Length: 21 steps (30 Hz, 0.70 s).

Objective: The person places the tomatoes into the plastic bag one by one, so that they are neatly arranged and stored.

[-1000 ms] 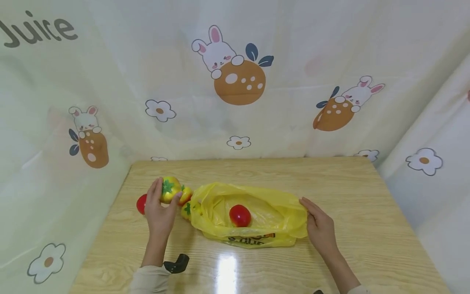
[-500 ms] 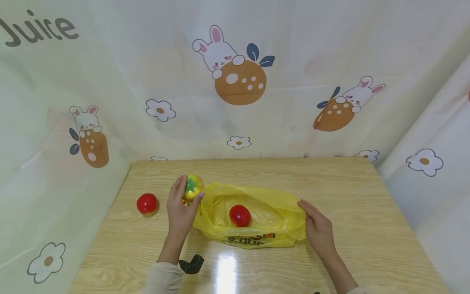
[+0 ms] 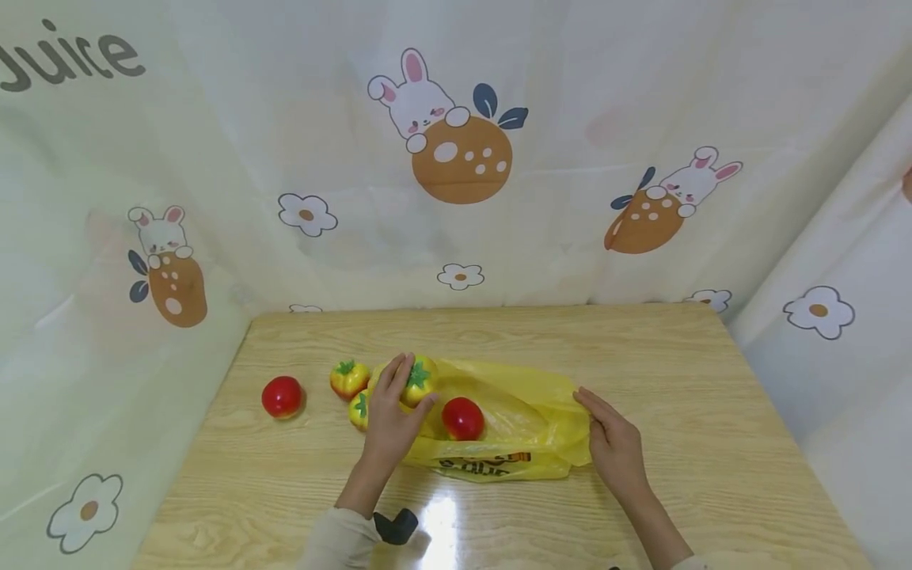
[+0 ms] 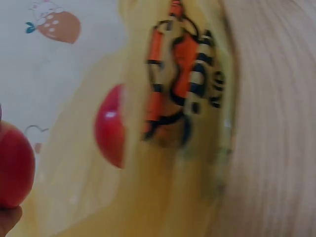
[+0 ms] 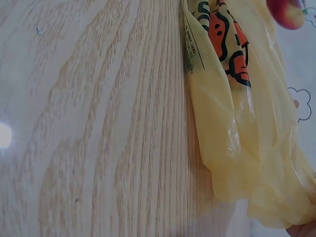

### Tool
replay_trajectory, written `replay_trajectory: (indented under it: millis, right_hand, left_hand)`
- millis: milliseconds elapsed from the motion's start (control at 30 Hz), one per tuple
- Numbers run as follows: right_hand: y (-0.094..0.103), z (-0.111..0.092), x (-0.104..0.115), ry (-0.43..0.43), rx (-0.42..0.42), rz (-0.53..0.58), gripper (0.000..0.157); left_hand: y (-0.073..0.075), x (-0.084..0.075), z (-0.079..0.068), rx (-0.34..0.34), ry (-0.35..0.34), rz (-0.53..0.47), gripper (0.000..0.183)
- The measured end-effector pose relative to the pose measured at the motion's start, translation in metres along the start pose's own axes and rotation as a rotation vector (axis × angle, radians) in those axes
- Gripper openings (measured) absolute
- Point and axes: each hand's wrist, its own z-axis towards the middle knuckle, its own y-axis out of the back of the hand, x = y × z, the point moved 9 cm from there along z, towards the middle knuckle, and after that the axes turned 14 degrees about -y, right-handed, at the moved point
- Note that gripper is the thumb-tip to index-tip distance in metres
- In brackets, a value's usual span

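My left hand (image 3: 389, 421) grips a toy tomato (image 3: 421, 381), yellow round a green star-shaped top, above the left end of a yellow plastic bag (image 3: 523, 396). Its red side faces the left wrist view. The bag lies with its mouth spread, and a red toy tomato (image 3: 463, 419) shows inside. At the bag's right end, my right hand (image 3: 618, 445) pinches the rim between thumb and fingers; in the right wrist view only fingertips (image 5: 302, 230) show, by the crumpled plastic (image 5: 232, 133). The left hand and forearm cover part of the bag's left end.
Left of the bag, two yellow-and-red toy tomatoes lie close together, one behind (image 3: 349, 380) and one in front (image 3: 358, 410), the latter partly hidden by the left hand. Farther left sits a red one (image 3: 282, 397). A printed curtain (image 3: 556, 237) hangs behind the wooden table (image 3: 712, 443).
My left hand has carried the toy tomato rightward from the group at the left to over the bag. The right hand stays at the bag's rim, moving only slightly.
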Motion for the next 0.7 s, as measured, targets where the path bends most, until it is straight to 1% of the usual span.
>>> replay_trajectory:
  millis: [33,133,367,567,700]
  right_hand:
    - [0.000,0.000,0.000,-0.003,0.001,0.004,0.042]
    - [0.000,0.000,-0.001,-0.010,0.000,0.008,0.042]
    - [-0.001,0.000,-0.003,-0.002,-0.009,0.007,0.042]
    - [-0.002,0.000,-0.005,0.005,-0.017,0.000,0.042]
    - [-0.003,-0.001,-0.006,0.001,-0.011,0.011,0.041]
  left_hand:
    - [-0.004,0.001,-0.001,0.014,-0.001,-0.002,0.070]
    - [-0.014,0.008,-0.006,0.057,0.025,0.005,0.069]
    - [-0.032,0.019,-0.017,0.146,0.075,0.028,0.066]
    - [-0.050,0.032,-0.027,0.297,0.127,0.086,0.062]
    - [-0.058,0.038,-0.032,0.376,0.141,0.116,0.059]
